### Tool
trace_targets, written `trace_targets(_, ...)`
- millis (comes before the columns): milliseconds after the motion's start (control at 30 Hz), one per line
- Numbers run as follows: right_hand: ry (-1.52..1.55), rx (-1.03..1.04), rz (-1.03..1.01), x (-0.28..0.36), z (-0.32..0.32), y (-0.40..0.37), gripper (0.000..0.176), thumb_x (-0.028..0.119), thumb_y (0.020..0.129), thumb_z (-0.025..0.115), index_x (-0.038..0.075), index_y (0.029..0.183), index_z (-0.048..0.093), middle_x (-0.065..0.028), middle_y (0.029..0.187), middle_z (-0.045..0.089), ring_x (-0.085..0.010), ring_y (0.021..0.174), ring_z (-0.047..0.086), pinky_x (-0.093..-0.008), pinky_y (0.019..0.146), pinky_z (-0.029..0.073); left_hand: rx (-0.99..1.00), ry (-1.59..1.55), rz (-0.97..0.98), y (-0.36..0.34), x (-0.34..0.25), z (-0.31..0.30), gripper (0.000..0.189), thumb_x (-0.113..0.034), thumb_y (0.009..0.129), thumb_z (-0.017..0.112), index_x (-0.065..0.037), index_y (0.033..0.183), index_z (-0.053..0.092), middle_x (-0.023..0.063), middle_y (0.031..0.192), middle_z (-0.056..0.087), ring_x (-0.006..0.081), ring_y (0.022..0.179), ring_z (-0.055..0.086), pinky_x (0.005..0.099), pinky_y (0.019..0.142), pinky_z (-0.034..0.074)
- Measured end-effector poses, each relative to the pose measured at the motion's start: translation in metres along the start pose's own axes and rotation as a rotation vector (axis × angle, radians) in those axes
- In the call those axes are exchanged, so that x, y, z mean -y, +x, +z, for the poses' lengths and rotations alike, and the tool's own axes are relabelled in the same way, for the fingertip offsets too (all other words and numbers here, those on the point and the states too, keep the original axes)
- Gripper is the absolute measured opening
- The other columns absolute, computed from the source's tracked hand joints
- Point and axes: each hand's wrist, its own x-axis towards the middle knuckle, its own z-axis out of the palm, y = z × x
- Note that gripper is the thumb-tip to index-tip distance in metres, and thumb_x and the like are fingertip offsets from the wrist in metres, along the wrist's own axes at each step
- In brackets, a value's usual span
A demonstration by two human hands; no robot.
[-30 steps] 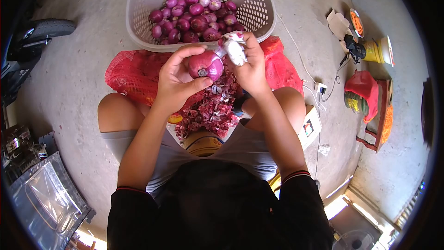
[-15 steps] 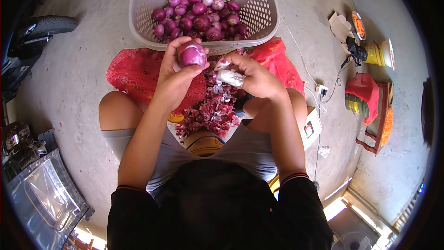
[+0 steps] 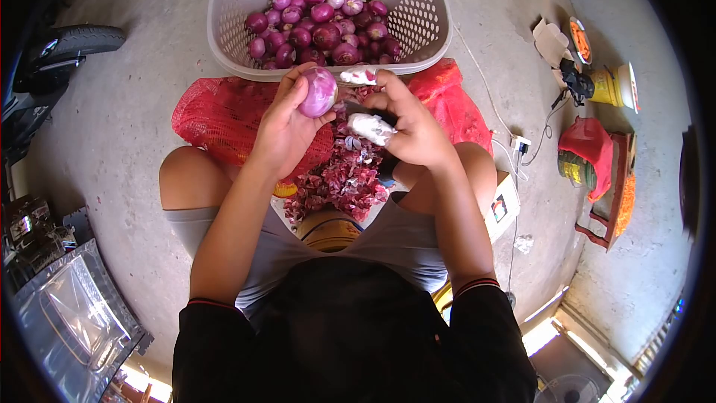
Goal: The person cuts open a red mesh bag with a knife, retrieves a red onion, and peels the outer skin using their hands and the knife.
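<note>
My left hand [image 3: 287, 116] is closed around a red onion [image 3: 319, 92] whose smooth purple skin shows pale streaks. Close to its right side is my right hand [image 3: 414, 123], with white wrapping on the thumb and index finger. Those two fingers are apart, while the others curl around something dark that I cannot make out. Below both hands lies a heap of papery onion skins [image 3: 339, 186] between my knees. Beyond them, a grey plastic basket [image 3: 224, 30] holds many red onions [image 3: 326, 36].
Red mesh sacks [image 3: 216, 123] lie on both sides of the skins. At the left are a motorcycle wheel [image 3: 89, 39] and a shiny dark panel [image 3: 74, 306]. Cables, a white power adapter [image 3: 520, 144], a yellow bucket [image 3: 605, 86] and a low wooden stool [image 3: 615, 194] stand to the right.
The onion has turned in my left hand and shifted slightly right, with the thumb now higher on it. My right index finger has lifted and spread away from the thumb.
</note>
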Motion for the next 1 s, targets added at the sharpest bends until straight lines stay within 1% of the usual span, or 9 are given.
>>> trace_targets(33, -0.049, 0.02, -0.034, 0.001, 0.001, 0.0, 0.059, 0.0, 0.08, 0.064, 0.004, 0.131, 0.035, -0.0065, 0.092, 0.061, -0.0116, 0.084, 0.058, -0.0246, 0.072, 0.043, 0.011, 0.0, -0.004, 0.001, 0.001, -0.001, 0.035, -0.033, 0.096, 0.047, -0.016, 0.125, 0.04, 0.0025, 0.119, 0.052, 0.0163, 0.112, 0.05, 0.036, 0.09, 0.042)
trace_targets(100, -0.161, -0.005, -0.066, -0.003, 0.006, 0.001, 0.062, -0.002, 0.072, 0.066, 0.004, 0.126, 0.036, -0.0081, 0.088, 0.062, -0.0174, 0.081, 0.061, -0.0276, 0.071, 0.045, 0.033, 0.0, -0.012, 0.001, 0.002, 0.0, 0.034, -0.034, 0.096, 0.047, -0.017, 0.125, 0.04, 0.0007, 0.12, 0.051, 0.0136, 0.113, 0.048, 0.0342, 0.09, 0.04)
trace_targets(200, -0.267, -0.04, -0.116, 0.004, 0.012, 0.005, 0.063, -0.005, 0.064, 0.065, 0.003, 0.121, 0.038, -0.0114, 0.086, 0.063, -0.0254, 0.083, 0.063, -0.0316, 0.072, 0.046, 0.049, 0.025, 0.019, 0.002, 0.005, 0.004, 0.035, -0.034, 0.097, 0.045, -0.016, 0.127, 0.038, 0.002, 0.122, 0.049, 0.0149, 0.115, 0.046, 0.0358, 0.094, 0.039)
trace_targets(300, -0.301, -0.049, -0.16, 0.006, 0.015, 0.007, 0.064, -0.007, 0.063, 0.063, 0.003, 0.121, 0.037, -0.0124, 0.088, 0.064, -0.0286, 0.087, 0.064, -0.0333, 0.074, 0.047, 0.038, 0.006, -0.007, 0.0, 0.005, 0.007, 0.037, -0.034, 0.098, 0.043, -0.014, 0.127, 0.037, 0.0034, 0.122, 0.048, 0.0162, 0.115, 0.046, 0.0377, 0.098, 0.038)
trace_targets(400, -0.299, -0.087, -0.232, 0.004, 0.015, 0.008, 0.061, 0.004, 0.067, 0.067, 0.006, 0.121, 0.039, -0.0139, 0.087, 0.063, -0.0386, 0.079, 0.062, -0.0444, 0.063, 0.047, 0.055, 0.008, -0.002, -0.001, 0.004, 0.008, 0.037, -0.034, 0.098, 0.043, -0.012, 0.127, 0.037, 0.0045, 0.122, 0.048, 0.017, 0.116, 0.046, 0.039, 0.101, 0.036)
trace_targets(500, -0.309, -0.071, -0.158, 0.004, 0.017, 0.007, 0.063, -0.007, 0.062, 0.063, 0.003, 0.119, 0.038, -0.0133, 0.089, 0.064, -0.03, 0.088, 0.064, -0.0348, 0.076, 0.047, 0.046, -0.007, -0.012, 0.0, 0.006, 0.007, 0.037, -0.033, 0.098, 0.043, -0.011, 0.128, 0.037, 0.0046, 0.122, 0.049, 0.0173, 0.116, 0.046, 0.0384, 0.101, 0.037)
trace_targets(600, -0.293, -0.093, -0.227, -0.002, 0.018, 0.01, 0.056, 0.002, 0.066, 0.066, 0.008, 0.116, 0.04, -0.0143, 0.085, 0.063, -0.039, 0.078, 0.062, -0.0453, 0.062, 0.047, 0.06, -0.036, -0.031, -0.001, 0.007, 0.005, 0.037, -0.033, 0.098, 0.043, -0.011, 0.127, 0.038, 0.005, 0.123, 0.049, 0.0178, 0.116, 0.047, 0.0384, 0.1, 0.037)
trace_targets(800, -0.362, -0.165, -0.269, 0.0, 0.019, 0.011, 0.051, 0.002, 0.065, 0.065, 0.008, 0.111, 0.045, -0.0161, 0.082, 0.062, -0.0401, 0.075, 0.061, -0.0464, 0.061, 0.047, 0.084, -0.037, -0.076, 0.0, 0.007, 0.003, 0.037, -0.036, 0.098, 0.042, -0.012, 0.126, 0.04, 0.0048, 0.123, 0.05, 0.0174, 0.115, 0.048, 0.0392, 0.097, 0.04)
trace_targets(1000, -0.298, -0.224, -0.224, -0.002, 0.02, 0.011, 0.047, 0.003, 0.068, 0.066, 0.007, 0.112, 0.049, -0.0169, 0.09, 0.063, -0.0381, 0.084, 0.063, -0.0432, 0.069, 0.05, 0.075, 0.014, -0.116, -0.001, 0.006, 0.0, 0.037, -0.038, 0.098, 0.041, -0.015, 0.127, 0.041, 0.0032, 0.124, 0.05, 0.0152, 0.114, 0.048, 0.0355, 0.093, 0.041)
